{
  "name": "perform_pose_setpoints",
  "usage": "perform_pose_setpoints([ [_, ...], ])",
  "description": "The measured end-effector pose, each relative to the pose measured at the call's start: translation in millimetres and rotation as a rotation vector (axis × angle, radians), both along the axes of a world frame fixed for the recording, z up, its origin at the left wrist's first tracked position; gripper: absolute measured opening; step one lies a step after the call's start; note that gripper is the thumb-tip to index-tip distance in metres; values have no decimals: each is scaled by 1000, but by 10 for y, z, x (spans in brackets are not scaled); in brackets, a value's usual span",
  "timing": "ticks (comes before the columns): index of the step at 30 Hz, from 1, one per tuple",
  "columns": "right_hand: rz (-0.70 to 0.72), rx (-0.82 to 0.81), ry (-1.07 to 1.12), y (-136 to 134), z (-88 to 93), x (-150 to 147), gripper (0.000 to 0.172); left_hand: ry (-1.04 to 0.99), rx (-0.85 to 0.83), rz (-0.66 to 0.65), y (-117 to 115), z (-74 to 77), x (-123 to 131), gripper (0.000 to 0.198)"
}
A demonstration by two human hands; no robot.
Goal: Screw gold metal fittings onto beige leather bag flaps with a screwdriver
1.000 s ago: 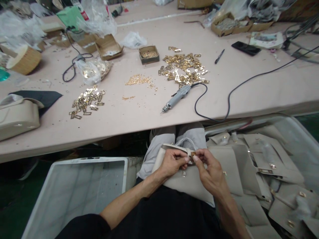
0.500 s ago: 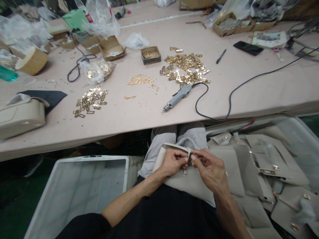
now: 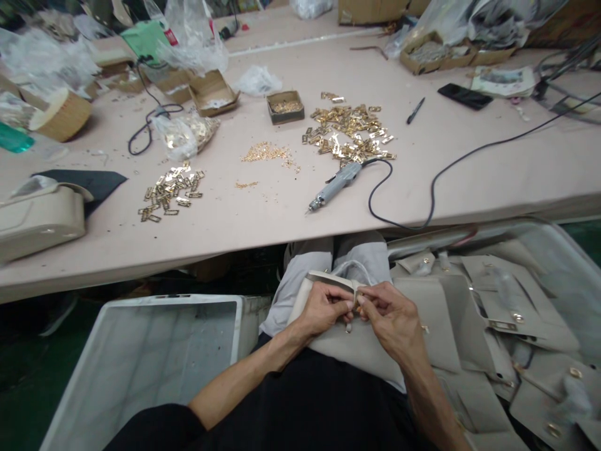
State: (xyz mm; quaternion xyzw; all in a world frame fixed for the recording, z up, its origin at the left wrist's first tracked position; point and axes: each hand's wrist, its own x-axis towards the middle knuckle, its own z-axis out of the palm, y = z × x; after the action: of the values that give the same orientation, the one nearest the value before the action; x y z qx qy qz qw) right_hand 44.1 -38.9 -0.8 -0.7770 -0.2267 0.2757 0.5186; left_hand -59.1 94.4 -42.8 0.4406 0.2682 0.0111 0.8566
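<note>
A beige leather bag piece (image 3: pixel 357 347) lies on my lap below the table edge. My left hand (image 3: pixel 323 308) pinches its upper strap edge, fingers closed. My right hand (image 3: pixel 389 316) meets it from the right, fingertips pinched on a small metal fitting at the same spot; the fitting is mostly hidden by my fingers. On the table above lie an electric screwdriver (image 3: pixel 334 183) with a black cord, a big pile of gold plates (image 3: pixel 350 130), a smaller pile of gold plates (image 3: pixel 169 191), and scattered gold screws (image 3: pixel 265 151).
A white plastic crate (image 3: pixel 141 357) stands at my left knee. At my right a bin (image 3: pixel 554 250) holds several beige bag pieces (image 3: pixel 511 313). On the table are a small screw box (image 3: pixel 285 106), a pen (image 3: pixel 415 109), a phone (image 3: pixel 464 95), a beige bag (image 3: pixel 40 216) and cardboard boxes.
My two hands have closed in on each other at the strap. The gold fitting seen between my fingers a second ago is now covered by them. The view shifted slightly.
</note>
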Motion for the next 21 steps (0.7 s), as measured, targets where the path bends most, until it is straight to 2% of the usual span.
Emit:
perform_pose_setpoints([
  [4,35,2,1,3,-20,23,20,20,2,-8,1,29,15,41],
  [7,16,-20,81,-29,-56,-2,31,72,20,64,-41,53,45,40],
  [9,-29,-69,126,-61,-73,-51,40,102,41,117,-77,61,64,36],
  [11,-46,-145,127,-93,-78,-114,41,121,64,151,-106,63,76,32],
  [15,9,-226,155,-134,-83,-206,41,156,70,148,-127,59,87,27],
  [18,17,-218,192,-150,-109,-219,43,195,13,135,-127,50,103,30],
  [21,12,-193,242,-163,-141,-221,45,193,-127,139,-134,38,133,40],
])
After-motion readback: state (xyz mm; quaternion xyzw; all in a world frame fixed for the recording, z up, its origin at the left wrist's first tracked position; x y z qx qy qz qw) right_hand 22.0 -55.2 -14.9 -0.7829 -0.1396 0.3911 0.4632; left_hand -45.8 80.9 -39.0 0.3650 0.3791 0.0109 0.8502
